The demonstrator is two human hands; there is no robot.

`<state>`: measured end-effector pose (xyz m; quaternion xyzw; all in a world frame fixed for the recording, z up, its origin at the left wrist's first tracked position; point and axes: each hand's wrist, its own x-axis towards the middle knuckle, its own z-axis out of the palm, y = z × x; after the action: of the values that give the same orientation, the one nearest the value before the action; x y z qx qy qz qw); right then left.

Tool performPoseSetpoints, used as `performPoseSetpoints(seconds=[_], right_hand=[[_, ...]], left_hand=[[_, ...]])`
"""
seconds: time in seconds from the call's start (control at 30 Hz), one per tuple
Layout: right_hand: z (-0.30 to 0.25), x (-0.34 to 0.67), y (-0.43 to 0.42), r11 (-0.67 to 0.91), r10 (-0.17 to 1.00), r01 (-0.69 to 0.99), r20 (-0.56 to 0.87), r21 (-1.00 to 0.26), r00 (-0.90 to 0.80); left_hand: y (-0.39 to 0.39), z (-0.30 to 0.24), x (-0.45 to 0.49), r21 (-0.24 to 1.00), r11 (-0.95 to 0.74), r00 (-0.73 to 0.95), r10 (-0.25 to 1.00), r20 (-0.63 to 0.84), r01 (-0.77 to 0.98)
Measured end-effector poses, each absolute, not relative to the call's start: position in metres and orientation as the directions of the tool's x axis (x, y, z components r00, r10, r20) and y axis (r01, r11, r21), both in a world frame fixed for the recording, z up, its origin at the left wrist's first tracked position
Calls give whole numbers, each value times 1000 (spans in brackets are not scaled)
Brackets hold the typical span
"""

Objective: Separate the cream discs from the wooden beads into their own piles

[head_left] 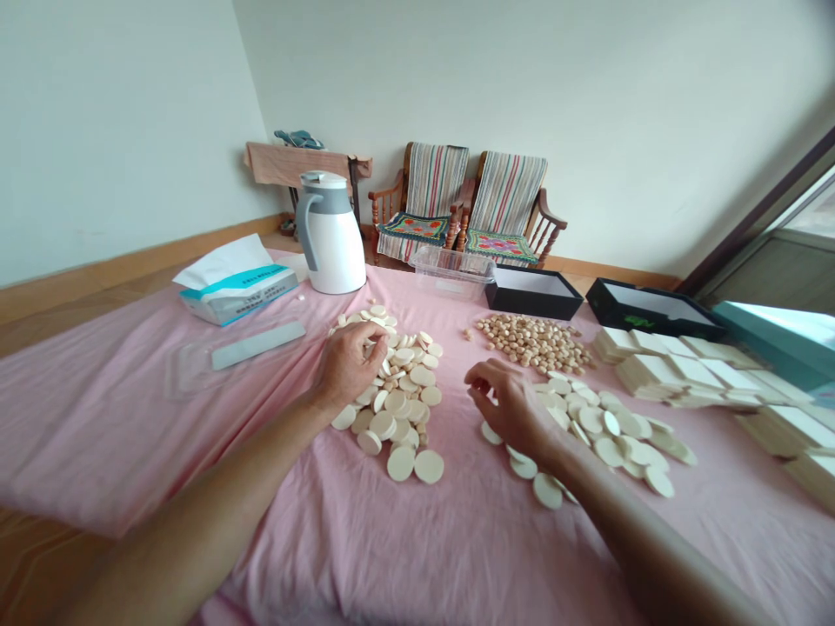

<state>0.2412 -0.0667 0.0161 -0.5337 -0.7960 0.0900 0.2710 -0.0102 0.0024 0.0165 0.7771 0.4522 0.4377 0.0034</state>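
Observation:
My left hand (352,361) rests over the left pile of pale wooden discs (396,402). Its fingers curl under and the thumb lies against them; whatever they may hold is hidden. My right hand (512,404) hovers at the near left edge of another heap of pale discs (610,423). The right fingers are loosely bent, a small gap separates them from the thumb, and nothing shows between them. Some small wooden beads lie among the left discs. Behind my right hand spreads a heap of small round wooden beads (535,342).
Stacked pale wooden blocks (691,369) stand at the right, before two black box trays (533,296). A clear plastic container (450,269), a white jug (336,243) and a tissue pack (238,291) stand farther back. A clear plastic lid (189,365) lies left on the pink cloth (417,556).

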Motion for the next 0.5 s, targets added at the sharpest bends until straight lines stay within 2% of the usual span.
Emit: performPoseSetpoints(seconds=[0.1, 0.17, 0.5], right_hand=[[19, 220, -85, 537, 841, 683, 256, -495, -476], [20, 210, -94, 569, 811, 648, 216, -507, -543], [12, 188, -96, 540, 835, 663, 231, -519, -500]], left_hand=[[3, 17, -10, 398, -593, 210, 704, 679, 700], [2, 17, -10, 404, -594, 209, 706, 677, 696], [2, 17, -11, 423, -593, 194, 708, 679, 685]])
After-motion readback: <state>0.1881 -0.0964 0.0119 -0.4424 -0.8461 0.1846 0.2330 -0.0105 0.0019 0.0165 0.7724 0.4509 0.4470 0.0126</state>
